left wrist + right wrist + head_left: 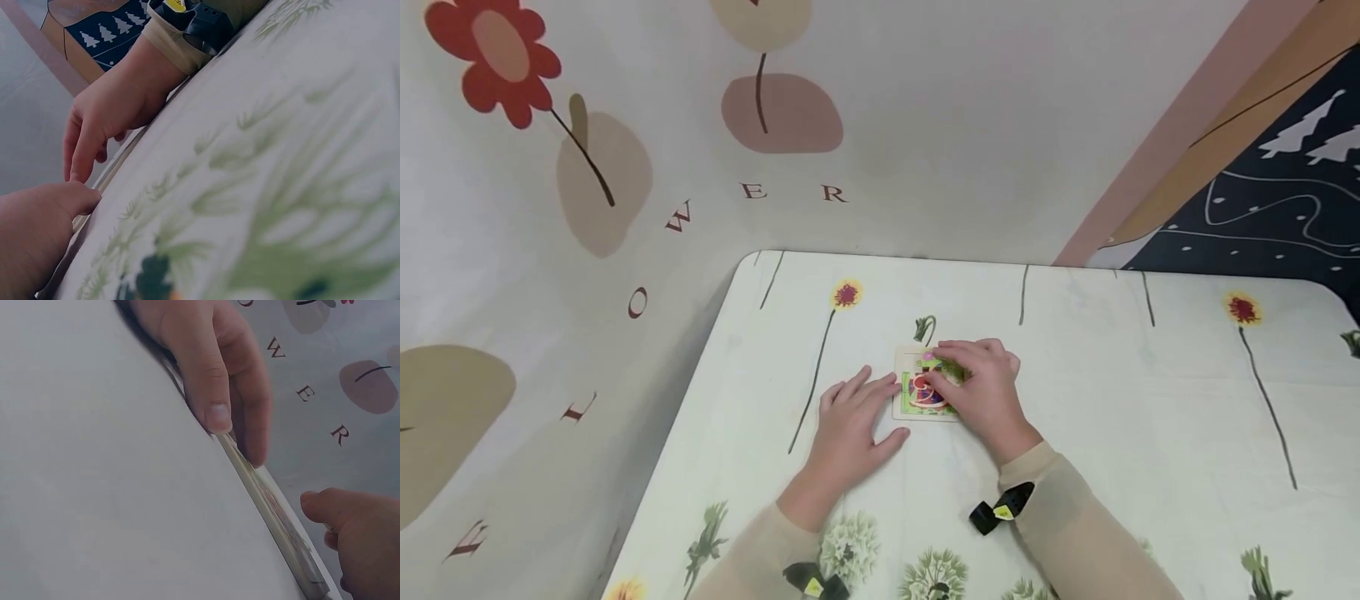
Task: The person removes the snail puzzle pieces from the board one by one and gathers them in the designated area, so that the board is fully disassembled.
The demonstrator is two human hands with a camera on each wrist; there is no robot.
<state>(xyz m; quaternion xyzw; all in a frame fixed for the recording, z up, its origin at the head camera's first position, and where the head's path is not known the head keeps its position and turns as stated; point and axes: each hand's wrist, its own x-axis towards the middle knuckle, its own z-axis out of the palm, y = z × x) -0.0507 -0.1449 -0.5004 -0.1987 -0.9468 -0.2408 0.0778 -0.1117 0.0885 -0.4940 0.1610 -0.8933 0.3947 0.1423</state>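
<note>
A small square picture puzzle board (901,411) with a pale rim and a bright printed picture lies on the table. My right hand (988,390) is over its right side, thumb and index finger close together at a small green-and-pink puzzle piece (930,363), which they seem to pinch; the fingers hide much of it. At the board's left edge my left hand (847,427) rests with fingers extended, fingertips touching the rim and thumb spread toward me. The right wrist view shows the board (281,528) edge-on, lying flat, with the left thumb near its edge.
The table (1120,400) has a white cloth printed with flowers and stems. Behind and to the left hangs a pale curtain (925,150) with printed flowers and letters. A dark panel with white trees (1277,200) is at the far right. Each wrist wears a black camera (1000,508).
</note>
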